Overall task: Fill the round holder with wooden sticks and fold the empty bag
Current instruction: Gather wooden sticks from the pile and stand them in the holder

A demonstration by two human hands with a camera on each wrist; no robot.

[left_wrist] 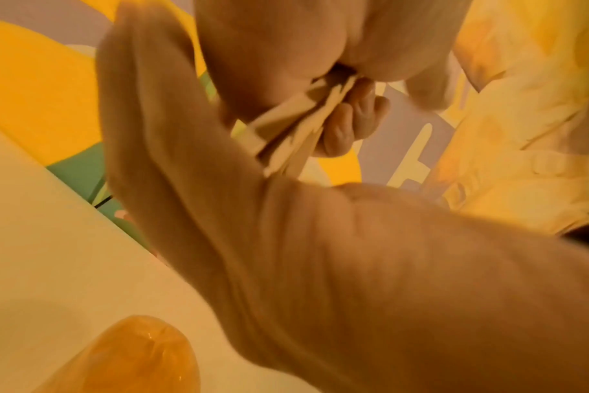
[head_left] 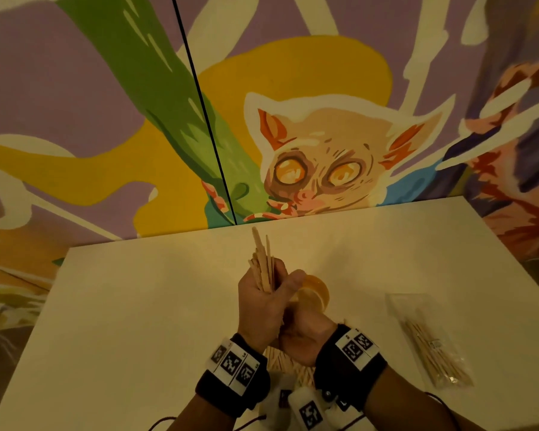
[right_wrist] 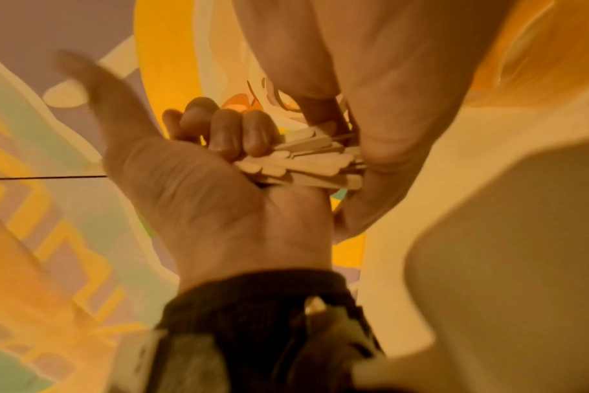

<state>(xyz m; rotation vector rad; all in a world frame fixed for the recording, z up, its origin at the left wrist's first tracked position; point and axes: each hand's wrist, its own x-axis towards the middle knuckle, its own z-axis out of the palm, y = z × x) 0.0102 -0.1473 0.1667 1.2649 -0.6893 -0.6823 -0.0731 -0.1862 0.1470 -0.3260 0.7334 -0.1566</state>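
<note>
My left hand (head_left: 260, 298) grips a bundle of flat wooden sticks (head_left: 263, 265) that stands upright over the white table (head_left: 137, 306). In the right wrist view its fingers (right_wrist: 239, 133) curl round the sticks (right_wrist: 306, 162). My right hand (head_left: 297, 325) presses against the bundle from the right and holds its lower part, thumb up beside the left hand. The orange translucent round holder (head_left: 318, 292) stands just behind the right hand, also low in the left wrist view as the holder (left_wrist: 128, 356). More loose sticks (head_left: 285, 362) lie under my wrists.
A clear plastic bag (head_left: 433, 346) with thin sticks inside lies on the table to the right. The table's far edge (head_left: 324, 213) meets a painted mural wall. The table's left edge runs diagonally at the lower left.
</note>
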